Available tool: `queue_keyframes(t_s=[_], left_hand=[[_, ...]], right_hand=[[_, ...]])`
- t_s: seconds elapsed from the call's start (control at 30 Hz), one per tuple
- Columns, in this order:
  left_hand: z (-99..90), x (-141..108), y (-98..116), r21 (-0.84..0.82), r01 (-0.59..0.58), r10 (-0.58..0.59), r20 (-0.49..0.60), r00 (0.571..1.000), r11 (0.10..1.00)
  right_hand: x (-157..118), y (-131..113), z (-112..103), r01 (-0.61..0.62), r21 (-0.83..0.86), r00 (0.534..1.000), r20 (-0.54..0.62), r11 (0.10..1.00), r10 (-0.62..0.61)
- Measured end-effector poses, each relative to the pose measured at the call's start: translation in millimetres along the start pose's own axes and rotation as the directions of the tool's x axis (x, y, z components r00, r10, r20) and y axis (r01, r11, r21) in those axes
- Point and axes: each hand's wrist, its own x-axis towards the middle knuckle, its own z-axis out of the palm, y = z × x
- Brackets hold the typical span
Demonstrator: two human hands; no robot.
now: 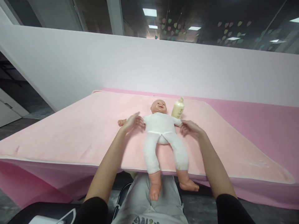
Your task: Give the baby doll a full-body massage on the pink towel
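Observation:
A baby doll (161, 123) in a white cloth body lies on its back, its head toward the wall and its feet hanging past the table's near edge. My left hand (135, 122) lies across the doll's arm on the left, fingers stretched out and apart; the doll's small hand sticks out beyond my wrist. On the other side, my right hand (189, 127) has its fingers curled round the end of the doll's other arm, whose hand is hidden. Just behind that arm stands a pale yellow bottle (178, 108), close to the doll's shoulder.
A light pink blanket (70, 133) covers much of the table, over a darker pink cloth (263, 127). Behind rises a white partition (140, 65) with dark glass above. My lap is right under the near edge, below the doll's feet.

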Motion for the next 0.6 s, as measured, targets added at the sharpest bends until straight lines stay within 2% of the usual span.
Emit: queue_keyframes(t_s=[0.03, 0.07, 0.13, 0.27, 0.33, 0.37, 0.43, 0.47, 0.53, 0.6], left_hand=[[5.4, -2, -4, 0.123, 0.105, -0.117, 0.093, 0.989, 0.987], [9.3, -4, -8, 0.231, 0.167, -0.202, 0.138, 0.97, 0.959], [13.7, -5, -15, 0.361, 0.193, -0.257, 0.14, 0.956, 0.913], [20.0, -2, -22, 0.408, 0.128, -0.152, 0.026, 0.988, 0.904], [27.1, -3, -24, 0.384, 0.031, -0.014, -0.045, 0.999, 0.923], [31.9, -5, -25, 0.348, -0.037, 0.066, -0.072, 0.995, 0.937], [42.8, -10, -26, 0.247, -0.145, 0.174, -0.099, 0.98, 0.958], [48.1, -13, -26, 0.19, -0.166, 0.186, -0.096, 0.978, 0.968], [56.3, -19, -24, 0.088, -0.138, 0.144, -0.072, 0.987, 0.987], [60.1, -23, -21, 0.012, -0.086, 0.086, -0.044, 0.995, 0.996]], right_hand=[[-1, 3, 7, -0.061, -0.109, 0.993, 0.095, 0.992, 0.072], [-1, 6, 13, -0.092, -0.185, 0.98, 0.155, 0.978, 0.122], [2, 10, 21, -0.101, -0.226, 0.967, 0.205, 0.969, 0.149], [11, 16, 27, -0.025, -0.069, 0.969, 0.243, 0.997, 0.041], [15, 20, 31, 0.048, -0.008, 0.964, 0.263, 0.999, -0.044], [17, 22, 35, 0.094, -0.001, 0.964, 0.251, 0.996, -0.091], [20, 27, 46, 0.228, -0.03, 0.963, 0.152, 0.973, -0.221], [21, 28, 53, 0.31, -0.062, 0.949, 0.072, 0.949, -0.306], [23, 30, 68, 0.445, -0.142, 0.884, -0.09, 0.884, -0.459], [24, 27, 81, 0.502, -0.177, 0.832, -0.17, 0.847, -0.528]])
